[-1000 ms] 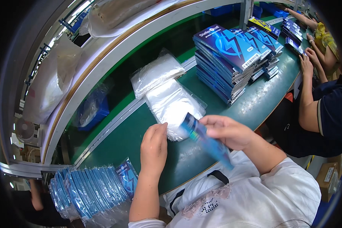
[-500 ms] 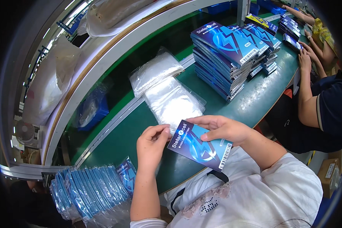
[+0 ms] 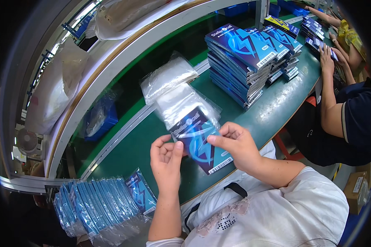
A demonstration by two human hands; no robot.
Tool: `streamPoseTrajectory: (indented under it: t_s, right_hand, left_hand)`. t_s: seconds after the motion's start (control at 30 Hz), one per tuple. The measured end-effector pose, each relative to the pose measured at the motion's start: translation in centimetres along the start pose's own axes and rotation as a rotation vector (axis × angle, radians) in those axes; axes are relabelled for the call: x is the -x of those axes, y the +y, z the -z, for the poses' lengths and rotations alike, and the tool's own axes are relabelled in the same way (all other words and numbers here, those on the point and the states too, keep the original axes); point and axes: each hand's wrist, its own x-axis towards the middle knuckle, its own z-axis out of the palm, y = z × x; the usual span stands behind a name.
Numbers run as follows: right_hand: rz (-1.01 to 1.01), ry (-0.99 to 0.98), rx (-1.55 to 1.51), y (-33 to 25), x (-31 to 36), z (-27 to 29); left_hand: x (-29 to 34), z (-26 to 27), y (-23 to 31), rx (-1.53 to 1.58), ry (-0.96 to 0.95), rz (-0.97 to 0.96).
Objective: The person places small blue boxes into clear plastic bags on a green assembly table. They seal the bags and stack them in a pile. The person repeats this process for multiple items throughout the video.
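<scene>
My right hand [image 3: 236, 145] pinches the right edge of a flat purple-and-blue battery box [image 3: 202, 150], thumb on top. Glossy film lies over the upper part of this box, which seems partly inside a clear plastic bag [image 3: 212, 119]. With fingers curled, my left hand [image 3: 167, 154] is at the box's left edge and appears to pinch the bag's edge; the film there is hard to see. Just beyond the box, a pile of clear bags [image 3: 173, 101] lies on the green table.
Tall stacks of similar boxes [image 3: 239, 49] stand to the right. Bagged boxes [image 3: 99, 206] stand in a row at lower left. A blue bin [image 3: 103, 123] sits behind the metal rail [image 3: 115, 142]. At far right a co-worker's hands [image 3: 327, 57] handle a box.
The box has moved up and left onto the bag pile, and film now shows over its upper part. My right hand moved left with it. The co-worker's hands have lifted a box.
</scene>
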Motion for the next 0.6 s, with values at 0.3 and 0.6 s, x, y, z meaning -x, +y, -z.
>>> streamPoseTrajectory:
  t_s: [0.3,0.6]
  right_hand:
    - [0.094,-0.445,0.716,-3.8,0.7,-0.6]
    - [1.184,-0.208,0.593,-4.4,2.3,-1.0]
  left_hand:
    - [0.9,-0.2,1.6,0.476,-0.03,0.147]
    - [4.4,0.3,2.1,0.261,-0.491,0.236]
